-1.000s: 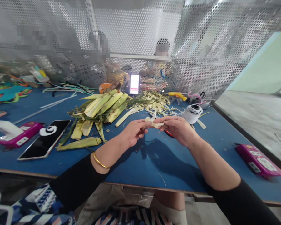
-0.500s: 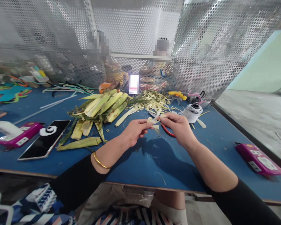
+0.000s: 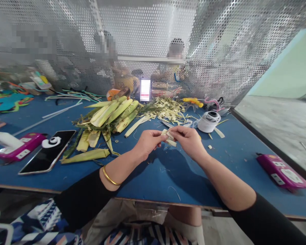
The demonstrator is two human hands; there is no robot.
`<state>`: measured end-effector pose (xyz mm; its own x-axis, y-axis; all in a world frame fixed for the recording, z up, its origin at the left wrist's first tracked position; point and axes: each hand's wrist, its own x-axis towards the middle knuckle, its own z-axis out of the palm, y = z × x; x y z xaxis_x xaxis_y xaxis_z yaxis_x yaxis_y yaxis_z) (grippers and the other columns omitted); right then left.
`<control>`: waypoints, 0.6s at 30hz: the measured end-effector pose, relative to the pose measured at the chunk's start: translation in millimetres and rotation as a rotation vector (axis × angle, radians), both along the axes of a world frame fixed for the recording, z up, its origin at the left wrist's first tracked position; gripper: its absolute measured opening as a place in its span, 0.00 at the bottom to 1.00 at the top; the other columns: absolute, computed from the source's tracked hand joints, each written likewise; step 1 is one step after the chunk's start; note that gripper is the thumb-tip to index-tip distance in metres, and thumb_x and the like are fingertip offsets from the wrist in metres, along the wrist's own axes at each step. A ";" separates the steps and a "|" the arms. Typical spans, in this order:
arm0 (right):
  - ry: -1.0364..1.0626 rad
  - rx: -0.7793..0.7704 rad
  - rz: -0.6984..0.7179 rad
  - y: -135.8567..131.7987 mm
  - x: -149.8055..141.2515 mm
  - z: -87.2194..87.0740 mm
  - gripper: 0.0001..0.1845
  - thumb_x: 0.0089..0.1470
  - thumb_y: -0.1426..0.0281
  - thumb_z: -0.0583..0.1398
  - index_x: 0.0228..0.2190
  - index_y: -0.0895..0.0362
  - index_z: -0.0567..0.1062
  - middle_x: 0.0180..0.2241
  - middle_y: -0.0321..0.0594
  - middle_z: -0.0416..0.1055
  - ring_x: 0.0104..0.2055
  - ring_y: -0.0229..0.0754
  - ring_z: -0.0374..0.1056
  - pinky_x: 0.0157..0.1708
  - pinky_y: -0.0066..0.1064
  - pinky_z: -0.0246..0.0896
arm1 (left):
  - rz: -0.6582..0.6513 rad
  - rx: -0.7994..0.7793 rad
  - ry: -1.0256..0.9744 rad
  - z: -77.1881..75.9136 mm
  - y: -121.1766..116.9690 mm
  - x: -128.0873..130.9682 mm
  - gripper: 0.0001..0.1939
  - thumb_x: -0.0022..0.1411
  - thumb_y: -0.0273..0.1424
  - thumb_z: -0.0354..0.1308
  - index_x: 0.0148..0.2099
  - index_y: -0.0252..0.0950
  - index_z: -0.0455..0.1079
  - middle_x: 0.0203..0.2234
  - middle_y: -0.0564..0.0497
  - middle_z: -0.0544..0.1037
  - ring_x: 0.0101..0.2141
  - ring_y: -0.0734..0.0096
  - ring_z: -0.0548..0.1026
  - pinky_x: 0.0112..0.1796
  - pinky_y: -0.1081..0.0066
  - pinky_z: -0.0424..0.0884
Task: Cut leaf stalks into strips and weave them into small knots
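Note:
My left hand and my right hand meet above the blue table, their fingertips pinching a small folded piece of pale corn husk. Part of it is covered by the fingers. Just past my right hand, the scissors' blades poke out from behind the fingers. To the right stands a spool of white thread, with husk scraps around it. A heap of husked green corn leaves lies left of my hands, and a pile of shredded husk lies beyond them.
On the left are a large dark-screened phone or tablet and a magenta power strip. Another magenta power strip sits at right. A lit phone leans on the perforated metal screen; people are behind it. A yellow-handled tool lies at the back.
My right hand has drawn slightly left and closer to my left hand, and the husk piece is now folded tighter. The red scissors handle is now hidden. A small pale scrap appears right of my hand.

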<state>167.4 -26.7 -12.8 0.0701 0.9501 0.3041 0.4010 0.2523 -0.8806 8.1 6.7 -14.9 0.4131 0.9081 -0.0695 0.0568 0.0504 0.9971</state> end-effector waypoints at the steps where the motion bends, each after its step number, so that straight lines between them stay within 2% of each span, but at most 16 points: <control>1: 0.001 -0.011 -0.013 0.6 0.0 -2.0 0.08 0.49 0.65 0.59 0.29 0.56 0.74 0.23 0.34 0.70 0.25 0.37 0.64 0.26 0.29 0.58 | 0.003 -0.004 0.001 0.4 -0.4 0.4 0.09 0.50 0.35 0.64 0.30 0.33 0.77 0.15 0.55 0.67 0.17 0.81 0.59 0.18 0.75 0.51; 5: 0.055 -0.026 -0.032 2.3 -0.5 -5.7 0.06 0.47 0.66 0.61 0.27 0.56 0.72 0.21 0.33 0.69 0.23 0.37 0.64 0.26 0.30 0.59 | 0.001 0.009 0.026 2.9 -2.6 1.2 0.08 0.51 0.32 0.63 0.30 0.32 0.77 0.14 0.56 0.67 0.16 0.81 0.59 0.18 0.76 0.51; 11: -0.018 -0.002 -0.022 1.2 -0.2 -4.2 0.05 0.48 0.67 0.60 0.25 0.56 0.72 0.19 0.32 0.68 0.22 0.36 0.62 0.25 0.29 0.56 | 0.006 0.023 0.069 4.9 -5.0 1.3 0.07 0.51 0.31 0.63 0.30 0.32 0.78 0.13 0.56 0.67 0.16 0.81 0.59 0.19 0.76 0.52; 15: -0.083 0.009 -0.063 -0.5 -1.5 -3.6 0.04 0.48 0.68 0.60 0.25 0.56 0.73 0.19 0.32 0.68 0.22 0.36 0.63 0.25 0.29 0.56 | -0.001 0.029 0.095 6.1 -6.3 2.3 0.07 0.52 0.31 0.62 0.29 0.32 0.77 0.12 0.56 0.66 0.16 0.81 0.59 0.18 0.76 0.52; 18: -0.035 -0.010 -0.081 -0.6 -2.9 -4.9 0.04 0.47 0.68 0.60 0.27 0.56 0.71 0.20 0.32 0.69 0.23 0.37 0.65 0.25 0.29 0.58 | -0.027 0.036 0.111 7.1 -7.5 2.8 0.07 0.52 0.31 0.62 0.29 0.32 0.77 0.12 0.56 0.67 0.16 0.80 0.59 0.19 0.77 0.53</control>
<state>164.5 -27.4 -17.7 0.1364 0.9448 0.2979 0.4503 0.2087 -0.8682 11.0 -0.7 -7.8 0.4291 0.8994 -0.0833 0.1680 0.0112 0.9857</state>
